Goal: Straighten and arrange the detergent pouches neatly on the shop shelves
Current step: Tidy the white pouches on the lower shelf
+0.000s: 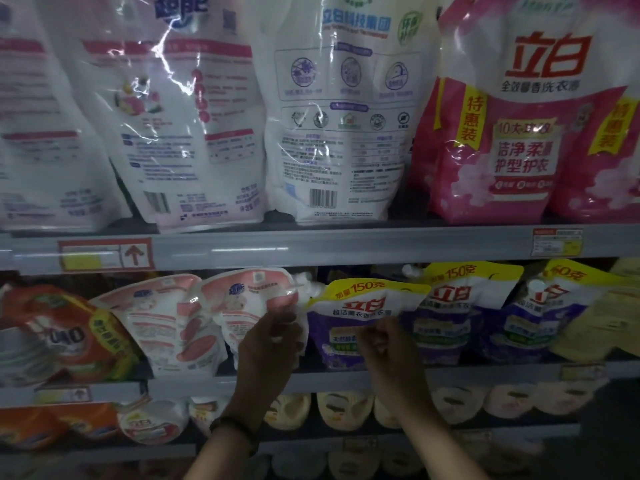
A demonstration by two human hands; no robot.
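On the middle shelf (485, 372) my left hand (268, 348) grips the right edge of a pink-and-white pouch (249, 299) that leans to the left. My right hand (388, 351) grips the front of a purple pouch with a yellow top (367, 303), which stands just right of the pink one. A second pink-and-white pouch (156, 320) leans beside the first, on its left. Two more purple pouches (457, 306) (540, 313) stand tilted to the right of the held one.
An orange pouch (69, 337) sits at the far left of the middle shelf and a yellow pack (602, 327) at its far right. Large white and pink bags (346, 109) (519, 116) fill the upper shelf. Lower shelves hold pale bottles (343, 408) and small pouches (152, 424).
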